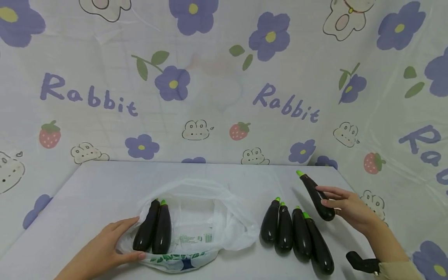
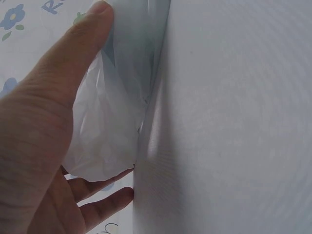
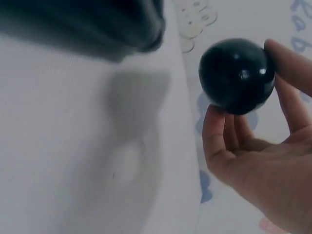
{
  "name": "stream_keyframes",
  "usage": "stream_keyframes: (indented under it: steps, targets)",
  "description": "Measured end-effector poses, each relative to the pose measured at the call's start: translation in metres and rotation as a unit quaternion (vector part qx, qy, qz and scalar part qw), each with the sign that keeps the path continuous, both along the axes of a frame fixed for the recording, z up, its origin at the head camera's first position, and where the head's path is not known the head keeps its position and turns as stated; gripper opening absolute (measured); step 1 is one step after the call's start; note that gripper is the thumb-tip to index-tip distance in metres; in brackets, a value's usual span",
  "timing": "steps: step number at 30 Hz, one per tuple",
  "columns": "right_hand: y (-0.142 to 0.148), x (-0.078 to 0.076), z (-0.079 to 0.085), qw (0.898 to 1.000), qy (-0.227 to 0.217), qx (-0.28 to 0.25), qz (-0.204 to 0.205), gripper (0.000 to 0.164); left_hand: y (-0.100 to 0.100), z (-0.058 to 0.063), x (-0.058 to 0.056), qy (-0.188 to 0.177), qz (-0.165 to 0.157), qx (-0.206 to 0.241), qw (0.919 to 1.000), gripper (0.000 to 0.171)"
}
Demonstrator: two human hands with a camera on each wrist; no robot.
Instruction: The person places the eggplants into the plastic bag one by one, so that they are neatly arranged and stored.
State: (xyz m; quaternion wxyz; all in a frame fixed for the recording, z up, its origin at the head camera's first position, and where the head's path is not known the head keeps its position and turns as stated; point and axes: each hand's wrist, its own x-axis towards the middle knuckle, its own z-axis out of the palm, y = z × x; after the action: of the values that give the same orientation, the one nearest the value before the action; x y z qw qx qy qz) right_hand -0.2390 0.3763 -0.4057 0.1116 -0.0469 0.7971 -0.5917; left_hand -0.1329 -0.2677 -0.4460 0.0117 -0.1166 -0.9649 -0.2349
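In the head view, my right hand [image 1: 353, 208] holds a dark eggplant [image 1: 316, 198] above the table, its green stem tip pointing up and away. The right wrist view shows the rounded end of this eggplant [image 3: 237, 76] between the thumb and fingers. My left hand [image 1: 105, 247] grips the left side of a white plastic bag [image 1: 238, 229], thumb at the front rim and fingers further back. Inside the bag's left end lie two eggplants [image 1: 162, 229] side by side. Seen from the left wrist, the bag film [image 2: 105, 122] runs between thumb and fingers.
Several eggplants [image 1: 285, 229] lie in a row on the white table [image 1: 115, 186], right of the bag. A black strap-like piece [image 1: 362, 262] is at the right wrist. Behind the table hangs a cloth [image 1: 217, 97] printed with flowers and rabbits.
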Motion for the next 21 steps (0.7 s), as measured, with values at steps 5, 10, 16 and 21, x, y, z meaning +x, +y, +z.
stream_keyframes:
  steps: [5, 10, 16, 21]
  targets:
    - [-0.014, 0.011, 0.013, 0.998, -0.018, -0.055, -0.018, 0.051, 0.001, 0.001, 0.0, -0.003, 0.0, -0.004, 1.0, 0.105]
    - [-0.034, 0.021, 0.022, 0.994, -0.026, -0.098, -0.027, 0.048, 0.001, 0.002, -0.001, 0.009, -0.007, -0.006, 0.9999, 0.104]
    - [-0.059, 0.034, 0.027, 0.993, -0.021, -0.11, -0.025, 0.045, 0.002, 0.003, 0.0, 0.018, -0.009, -0.006, 0.9998, 0.103]
    - [-0.086, 0.045, 0.027, 0.992, -0.035, -0.116, -0.026, 0.045, 0.003, 0.002, 0.0, 0.023, -0.012, -0.003, 0.9997, 0.101]
